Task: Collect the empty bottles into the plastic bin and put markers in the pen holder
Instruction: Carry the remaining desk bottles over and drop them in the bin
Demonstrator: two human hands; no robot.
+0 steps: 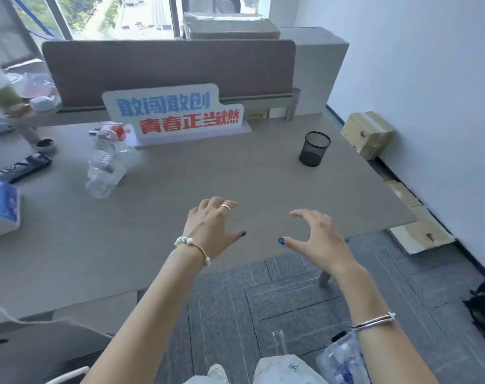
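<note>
On the surface, empty bottles were noted far left, pen holder far right, left hand and right hand unclenched, nothing grasped; light bottles judged easily toppled by hasty reaching.

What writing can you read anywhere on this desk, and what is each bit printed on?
"敢闯敢创" in blue, top line of the standing sign board.
"青春正当燃" in red, lower line of the same board.
Small yellow label behind the board: too small to read.
Blue tissue pack and bottle label: print too blurred to read.
</note>
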